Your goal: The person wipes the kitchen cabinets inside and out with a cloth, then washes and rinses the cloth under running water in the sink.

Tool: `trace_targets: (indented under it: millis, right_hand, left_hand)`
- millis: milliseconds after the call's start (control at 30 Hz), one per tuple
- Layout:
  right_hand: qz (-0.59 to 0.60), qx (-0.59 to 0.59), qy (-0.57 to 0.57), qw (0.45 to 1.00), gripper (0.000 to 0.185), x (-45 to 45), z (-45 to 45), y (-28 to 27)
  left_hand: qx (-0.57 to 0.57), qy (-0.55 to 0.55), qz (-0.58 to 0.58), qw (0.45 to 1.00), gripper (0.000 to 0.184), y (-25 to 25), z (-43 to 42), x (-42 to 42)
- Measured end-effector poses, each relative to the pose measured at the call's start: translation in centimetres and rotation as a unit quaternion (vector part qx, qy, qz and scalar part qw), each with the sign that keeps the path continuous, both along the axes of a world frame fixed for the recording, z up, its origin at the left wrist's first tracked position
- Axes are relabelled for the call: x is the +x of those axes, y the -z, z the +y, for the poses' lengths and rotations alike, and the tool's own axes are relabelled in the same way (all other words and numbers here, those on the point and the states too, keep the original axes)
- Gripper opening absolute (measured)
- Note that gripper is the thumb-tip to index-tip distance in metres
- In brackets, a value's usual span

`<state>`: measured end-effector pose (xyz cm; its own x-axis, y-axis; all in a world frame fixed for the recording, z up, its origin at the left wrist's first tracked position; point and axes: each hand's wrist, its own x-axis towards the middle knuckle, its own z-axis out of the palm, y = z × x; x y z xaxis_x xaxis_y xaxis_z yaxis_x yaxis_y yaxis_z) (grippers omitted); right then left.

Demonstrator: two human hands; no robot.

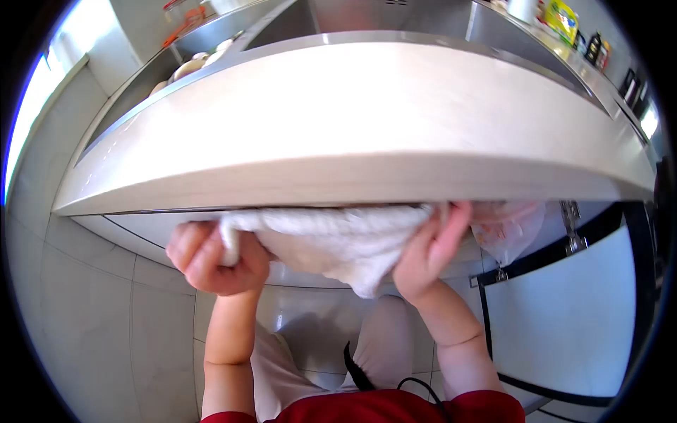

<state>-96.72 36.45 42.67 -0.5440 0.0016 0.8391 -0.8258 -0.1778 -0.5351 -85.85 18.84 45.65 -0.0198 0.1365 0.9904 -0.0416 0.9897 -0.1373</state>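
A white cloth (338,240) is stretched sideways just below the front edge of the countertop (367,106), its upper edge bunched into a roll and a corner drooping in the middle. My left hand (215,257) is closed in a fist around its left end, and a fold of the cloth pokes out between the fingers. At the other end, my right hand (430,250) grips the cloth between thumb and fingers, the fingers pointing up towards the counter's underside. The right fingertips are partly blurred.
An open cabinet door (564,310) with a pale panel and black frame juts out at right. Near its hinge (575,233) hangs a clear plastic bag (508,229). Above are a steel sink (395,21), dishes (190,68) in the left basin, and bottles (594,46) at right.
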Motion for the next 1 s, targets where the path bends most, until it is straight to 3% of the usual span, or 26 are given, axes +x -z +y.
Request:
trace_targets:
  millis: [100, 167, 300, 367, 433, 500, 600, 633, 667, 700, 767, 833, 1000]
  right_hand:
    - [-0.093, 0.038, 0.056, 0.993, 0.034, 1.7, -0.2, 1.1]
    - [-0.092, 0.017, 0.042, 0.995, 0.032, 1.6, -0.3, 3.9]
    - [-0.167, 0.0, 0.013, 0.986, 0.02, 2.0, 0.5, 8.6]
    - [-0.178, 0.048, -0.012, 0.983, 0.02, 2.2, 1.1, 10.7]
    - [-0.138, 0.077, 0.062, 0.986, 0.017, 2.0, 1.6, 10.4]
    - [-0.234, 0.002, 0.026, 0.972, 0.022, 2.3, 1.8, 9.3]
    - [-0.152, -0.02, 0.115, 0.981, 0.021, 0.8, 1.0, 5.3]
    - [-0.182, -0.062, 0.105, 0.976, 0.019, 0.9, 0.9, 2.7]
    - [-0.1, -0.077, 0.125, 0.984, 0.018, 0.1, 0.8, 1.0]
    - [-0.108, -0.099, 0.067, 0.987, 0.018, -0.2, 1.1, -0.7]
    - [0.004, -0.027, 0.038, 0.999, 0.025, 0.3, 1.8, -2.2]
    - [0.093, -0.037, -0.015, 0.995, 0.071, 0.3, 0.7, 0.0]
    - [-0.025, 0.04, 0.061, 0.997, 0.056, 1.7, -0.5, 8.2]
  left_hand:
    - [-0.038, 0.01, 0.011, 0.999, 0.028, 0.1, -1.4, 0.2]
    - [-0.042, 0.019, -0.02, 0.999, 0.027, 1.1, -1.4, 0.5]
    - [-0.078, 0.043, -0.053, 0.995, 0.019, 6.1, -0.8, 0.9]
    - [-0.071, 0.029, -0.068, 0.995, 0.018, 8.5, -0.2, 1.3]
    - [-0.054, 0.008, -0.093, 0.994, 0.019, 9.0, 0.7, 1.8]
    - [-0.053, 0.002, -0.112, 0.992, 0.021, 7.2, 1.7, 2.0]
    - [-0.066, -0.018, -0.125, 0.99, 0.027, 1.3, 3.4, 2.0]
    - [-0.068, -0.017, -0.097, 0.993, 0.029, -1.0, 3.7, 1.3]
    - [-0.086, 0.023, -0.03, 0.996, 0.032, -2.8, 3.9, 0.2]
    - [-0.099, 0.02, -0.027, 0.995, 0.03, -3.8, 4.0, -0.4]
    - [-0.142, -0.011, -0.055, 0.988, 0.029, -5.3, 4.1, -1.3]
    - [-0.125, 0.002, -0.068, 0.99, 0.029, -4.4, 4.8, -1.6]
    - [-0.162, 0.035, -0.161, 0.973, 0.024, -0.4, 5.2, -1.6]
